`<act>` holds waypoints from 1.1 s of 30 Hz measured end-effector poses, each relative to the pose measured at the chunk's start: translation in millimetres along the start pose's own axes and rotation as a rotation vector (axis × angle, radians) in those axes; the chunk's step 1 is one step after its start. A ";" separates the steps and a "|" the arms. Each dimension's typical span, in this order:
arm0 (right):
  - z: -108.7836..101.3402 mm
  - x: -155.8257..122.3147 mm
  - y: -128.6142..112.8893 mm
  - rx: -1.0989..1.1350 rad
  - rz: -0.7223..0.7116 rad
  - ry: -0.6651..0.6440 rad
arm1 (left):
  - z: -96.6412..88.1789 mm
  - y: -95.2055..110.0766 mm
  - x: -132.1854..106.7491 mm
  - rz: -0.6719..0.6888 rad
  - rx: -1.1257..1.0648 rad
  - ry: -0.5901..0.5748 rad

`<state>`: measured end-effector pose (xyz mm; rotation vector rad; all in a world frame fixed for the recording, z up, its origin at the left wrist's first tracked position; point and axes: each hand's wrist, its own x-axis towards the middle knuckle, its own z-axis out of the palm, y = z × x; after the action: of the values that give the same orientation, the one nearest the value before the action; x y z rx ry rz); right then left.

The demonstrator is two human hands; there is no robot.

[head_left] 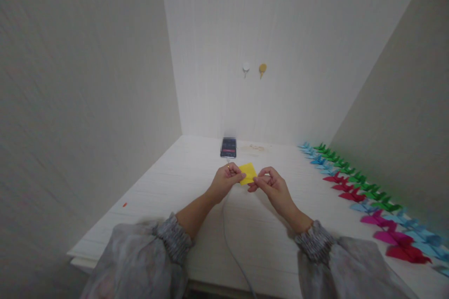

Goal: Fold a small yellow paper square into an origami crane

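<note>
Cropped sleeves (140, 259), part-hidden yellow paper (248, 173).

You hold one bright yellow paper piece (249, 170), roughly square in outline. Its left edge is pinched in your left hand (224, 181), its lower right corner in your right hand (275, 190). Its upper edge is free.

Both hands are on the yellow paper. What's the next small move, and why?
Perhaps slide the right hand along the near edge of the yellow paper, pressing it flat: that hand pinches the lower right corner, while the left hand holds the left side.
</note>
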<state>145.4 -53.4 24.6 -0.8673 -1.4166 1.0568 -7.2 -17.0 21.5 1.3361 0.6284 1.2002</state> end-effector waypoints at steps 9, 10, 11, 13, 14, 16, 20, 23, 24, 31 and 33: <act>-1.7 0.0 0.7 0.035 -0.012 -0.045 | 3.8 -1.7 1.1 -0.059 -0.081 0.018; -1.6 -0.1 0.3 0.038 -0.012 -0.046 | 4.4 -1.6 1.1 -0.067 -0.084 0.024; -1.4 -0.2 -0.1 0.042 -0.010 -0.047 | 4.9 -1.4 1.1 -0.074 -0.086 0.031; -0.9 -0.1 -0.5 0.047 -0.008 -0.043 | 5.9 -1.2 0.9 -0.082 -0.084 0.047; -0.7 0.1 -0.5 0.048 -0.006 -0.040 | 6.3 -1.2 0.9 -0.082 -0.080 0.054; -0.2 0.3 0.2 0.048 -0.003 -0.028 | 6.9 -1.5 0.7 -0.074 -0.072 0.058; 0.1 0.5 2.4 0.047 0.004 -0.007 | 6.9 -3.8 0.6 -0.053 -0.058 0.059; 0.2 0.8 3.7 0.052 0.019 -0.007 | 5.8 -6.6 0.9 -0.041 -0.038 0.053; 0.5 1.0 4.0 0.059 0.033 -0.013 | 5.4 -7.6 1.1 -0.039 -0.030 0.043; 5.4 3.2 5.9 0.096 0.153 -0.028 | 6.3 -10.6 1.3 -0.012 -0.031 -0.073; 5.9 3.4 5.8 0.106 0.141 -0.051 | 7.1 -9.8 0.6 -0.004 -0.070 -0.096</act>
<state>138.8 -49.0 20.3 -0.8781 -1.3435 1.2575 2.2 -17.4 13.9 1.3240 0.5160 1.1379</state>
